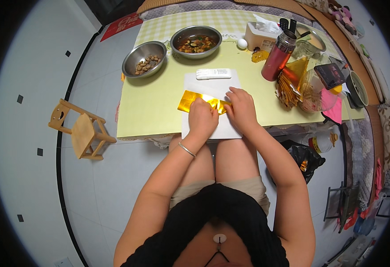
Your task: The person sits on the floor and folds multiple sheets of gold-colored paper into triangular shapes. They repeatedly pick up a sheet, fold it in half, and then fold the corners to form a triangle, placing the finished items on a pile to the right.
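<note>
A folded strip of shiny gold foil paper (187, 101) lies across a white sheet (212, 131) at the table's near edge. My left hand (204, 118) is closed, its curled fingers pressing on the middle of the strip. At the strip's right end, my right hand (243, 109) grips the foil with thumb and bent fingers; its fingertips partly hide that end. Just beyond the foil, a flat white rectangular case (213, 74) rests on the top of the sheet. Several folded gold foil pieces (288, 89) are stacked to the right.
Two steel bowls, one with nuts (132, 60) and one with food in liquid (196, 54), stand at the back left. At right are a red flask (276, 60), a tissue box (259, 36), a phone (330, 75) and an egg (242, 43). A small wooden chair (83, 133) stands left.
</note>
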{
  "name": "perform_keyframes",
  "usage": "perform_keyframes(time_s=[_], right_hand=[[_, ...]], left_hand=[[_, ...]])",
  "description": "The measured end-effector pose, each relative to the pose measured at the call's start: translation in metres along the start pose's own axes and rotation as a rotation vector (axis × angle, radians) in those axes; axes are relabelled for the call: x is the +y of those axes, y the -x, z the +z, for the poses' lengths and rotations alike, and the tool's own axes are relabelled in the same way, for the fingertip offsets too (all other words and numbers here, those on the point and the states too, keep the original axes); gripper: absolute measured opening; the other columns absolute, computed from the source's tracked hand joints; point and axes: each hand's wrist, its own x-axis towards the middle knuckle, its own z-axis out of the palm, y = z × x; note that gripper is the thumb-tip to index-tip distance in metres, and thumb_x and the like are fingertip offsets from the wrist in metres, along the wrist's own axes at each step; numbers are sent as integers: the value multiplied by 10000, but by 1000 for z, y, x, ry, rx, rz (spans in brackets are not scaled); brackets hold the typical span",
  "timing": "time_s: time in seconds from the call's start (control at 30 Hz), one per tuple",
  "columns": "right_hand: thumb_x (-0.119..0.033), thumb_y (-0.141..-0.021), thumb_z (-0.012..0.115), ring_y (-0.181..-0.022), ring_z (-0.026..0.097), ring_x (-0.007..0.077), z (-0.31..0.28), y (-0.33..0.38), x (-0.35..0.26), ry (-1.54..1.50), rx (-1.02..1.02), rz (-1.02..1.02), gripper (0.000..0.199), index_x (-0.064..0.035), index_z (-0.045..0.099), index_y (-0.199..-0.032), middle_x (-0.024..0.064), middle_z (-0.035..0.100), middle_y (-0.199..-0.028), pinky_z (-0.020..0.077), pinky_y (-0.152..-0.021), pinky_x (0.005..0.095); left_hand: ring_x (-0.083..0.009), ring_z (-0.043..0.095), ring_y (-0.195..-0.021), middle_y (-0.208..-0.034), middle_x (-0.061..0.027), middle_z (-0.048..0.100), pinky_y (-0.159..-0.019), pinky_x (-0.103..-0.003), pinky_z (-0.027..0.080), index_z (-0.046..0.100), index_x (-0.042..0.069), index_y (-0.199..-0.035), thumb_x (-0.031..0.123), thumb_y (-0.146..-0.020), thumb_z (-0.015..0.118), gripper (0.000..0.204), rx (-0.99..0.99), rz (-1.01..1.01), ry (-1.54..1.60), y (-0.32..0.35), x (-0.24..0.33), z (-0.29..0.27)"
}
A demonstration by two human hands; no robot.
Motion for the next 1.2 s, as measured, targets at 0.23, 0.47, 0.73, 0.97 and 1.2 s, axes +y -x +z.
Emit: perform_keyframes(time_s=[0.23, 0.47, 0.73, 0.97, 1.2], right_hand=[[-423, -929, 648, -1501, 302, 382, 4, 32, -10, 52, -364, -162, 791, 41, 378, -1511, 261, 346, -1586, 227, -1238, 495], [-597, -854, 687, -1519, 187, 481, -12, 29, -18, 47, -490, -213, 897, -144, 388, -1568, 297, 249, -1622, 174, -1237, 548], [-452, -885, 710, -1523, 239, 422, -42, 16, 25, -224, -620, -310, 486, -252, 690, -1328, 176, 403, -1590, 152, -1237, 573], [-218, -814, 771, -1348, 493, 411, -19, 34, 1, -369, -294, -78, 266, -65, 728, -1027, 166, 626, -1347, 388, -1144, 471], [-272, -780, 796, -1234, 541, 427, 7, 40, -43, -87, -51, -93, 281, -78, 652, -923, 147, 622, -1184, 379, -1054, 634]], left_hand=[[-364, 573, -801, -798, -179, 563, -720, -455, 465, 574, 21, -645, 95, -781, 749, 233, 5, 20, 13, -2, 1, 2], [-366, 603, -910, -944, -167, 636, -812, -454, 484, 657, 24, -882, 147, -735, 765, 220, -118, 169, 102, -2, -22, -40], [-375, 578, -1186, -1273, -155, 634, -1047, -500, 431, 690, 51, -1165, 285, -764, 764, 470, -363, 528, -7, 16, -48, -97], [-335, 614, -1077, -1195, -126, 656, -948, -438, 496, 688, 47, -1128, 166, -699, 810, 461, -333, 476, 131, 31, -44, -86], [-316, 632, -1023, -1173, -111, 661, -918, -412, 515, 713, 63, -1047, 208, -667, 854, 430, -450, 442, 284, 8, -53, -94]])
